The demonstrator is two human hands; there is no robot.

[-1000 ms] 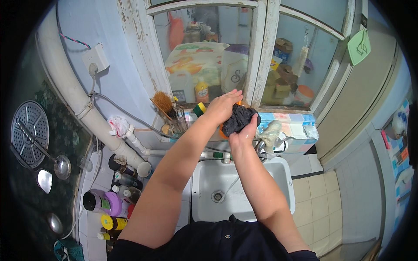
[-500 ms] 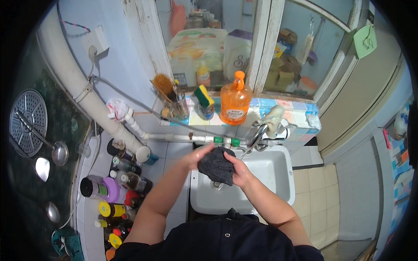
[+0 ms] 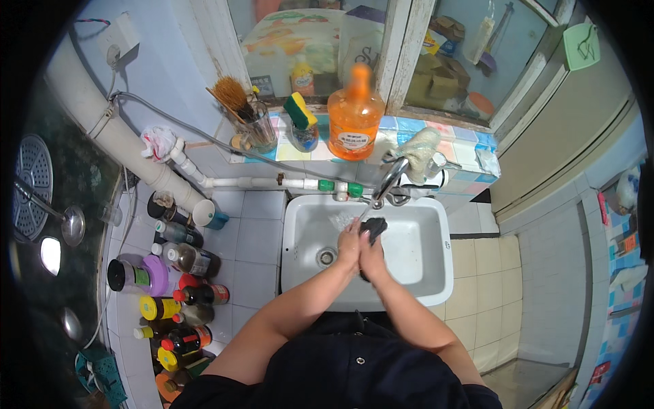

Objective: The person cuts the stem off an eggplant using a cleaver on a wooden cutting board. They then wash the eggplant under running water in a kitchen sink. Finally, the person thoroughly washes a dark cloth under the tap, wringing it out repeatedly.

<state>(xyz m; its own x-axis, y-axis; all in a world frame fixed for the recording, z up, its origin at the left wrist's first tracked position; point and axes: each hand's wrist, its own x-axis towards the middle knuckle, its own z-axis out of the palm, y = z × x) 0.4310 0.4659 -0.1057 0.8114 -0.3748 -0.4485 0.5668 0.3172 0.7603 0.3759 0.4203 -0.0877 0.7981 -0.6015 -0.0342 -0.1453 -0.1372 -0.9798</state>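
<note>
A dark grey cloth (image 3: pixel 374 229) is bunched up between my two hands, over the white sink (image 3: pixel 436 262). My left hand (image 3: pixel 349 244) presses against it from the left, with its fingers closed. On the other side my right hand (image 3: pixel 371 253) is wrapped round the cloth, palm against the left hand. Much of the cloth is hidden by the hands. Just above them is the chrome tap (image 3: pixel 394 174), and water splashes beside my left fingers. The drain (image 3: pixel 326 257) shows to the left of my wrists.
On the tiled ledge behind the sink stand an orange pump bottle (image 3: pixel 354 129), a sponge (image 3: pixel 300 110) in a small glass, and a glass of brushes (image 3: pixel 257 131). Several sauce bottles (image 3: pixel 194 262) and jars crowd the left counter. A white pipe (image 3: pixel 248 183) runs along the wall.
Both hands have moved closer together, slightly lower and to the right, beneath the tap. The cloth, held wide before, is now squeezed into a bunch. The view has shifted too.
</note>
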